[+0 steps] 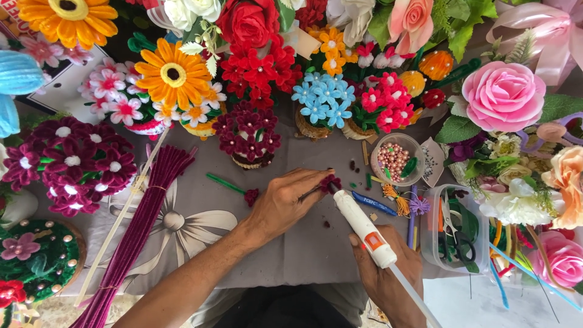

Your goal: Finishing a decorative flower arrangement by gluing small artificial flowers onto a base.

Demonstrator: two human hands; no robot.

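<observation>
My left hand [285, 203] pinches a small dark maroon pipe-cleaner flower [331, 182] by its short stem above the grey cloth. My right hand [388, 276] grips a white glue gun [363, 228] with an orange label. The gun's nozzle touches the flower's base. A clear glue stick [416, 294] sticks out of the gun's back toward me. Another maroon flower on a green stem [234, 187] lies on the cloth left of my left hand.
A bundle of maroon pipe cleaners [143, 225] lies at the left. Small pots of handmade flowers line the back. A clear cup of pink beads [396, 159] and a plastic box with scissors [455, 234] sit at the right, with loose scraps between.
</observation>
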